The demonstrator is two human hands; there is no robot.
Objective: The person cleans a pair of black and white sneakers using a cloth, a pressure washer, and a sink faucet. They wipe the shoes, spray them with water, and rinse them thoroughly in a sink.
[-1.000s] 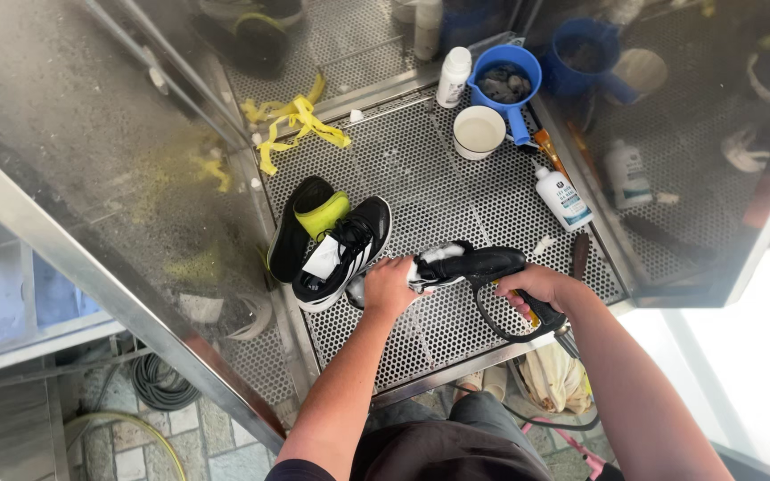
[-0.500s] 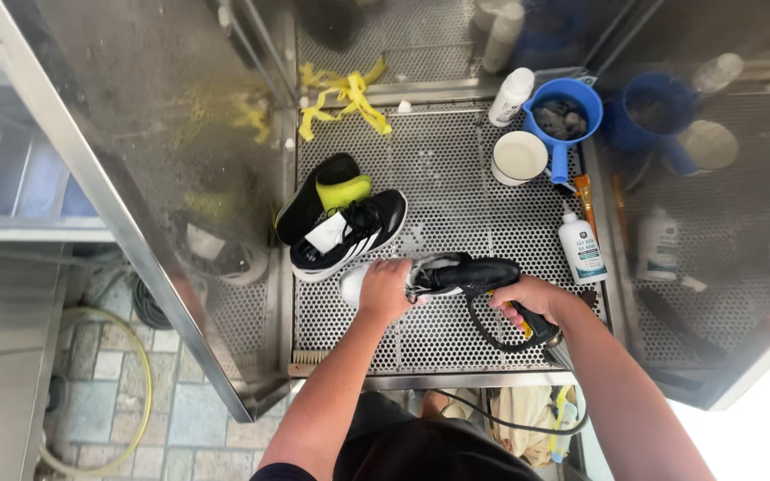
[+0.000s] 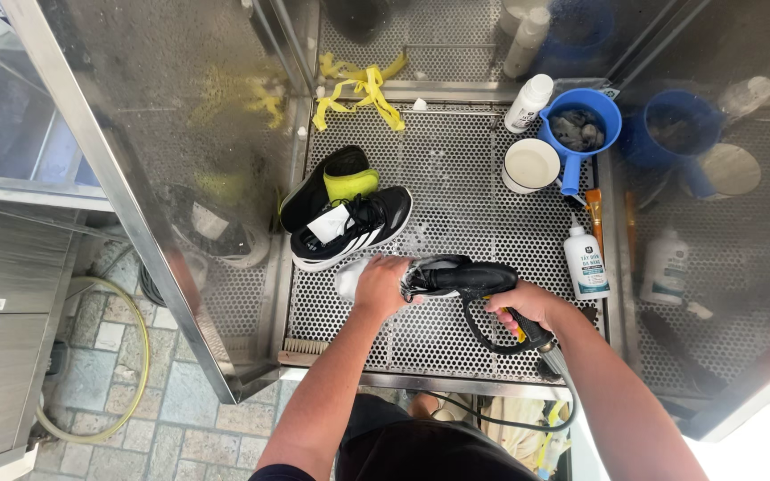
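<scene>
Nearest the viewer, the person's dark lap sits at the bottom edge, with both bare forearms reaching up over a perforated metal tray inside a steel-walled wash booth. A small scrub brush lies along the tray's near left rim. The right hand is clenched round the handle of a black spray gun, whose hose loops down and off the near edge; the gun's body points left toward the other hand. The left hand grasps a black and white shoe lying on the tray just beside the gun's tip (much of that shoe is hidden under the fingers). Just beyond the left hand sits a second black shoe with a white sole, on its side, touching a black insole and a yellow-green one. To the right stands a white bottle with a pale label, and next to it an orange-handled brush. Farther on are a white cup, a blue scoop holding dark bits, and another white bottle. At the far edge lie yellow laces.
</scene>
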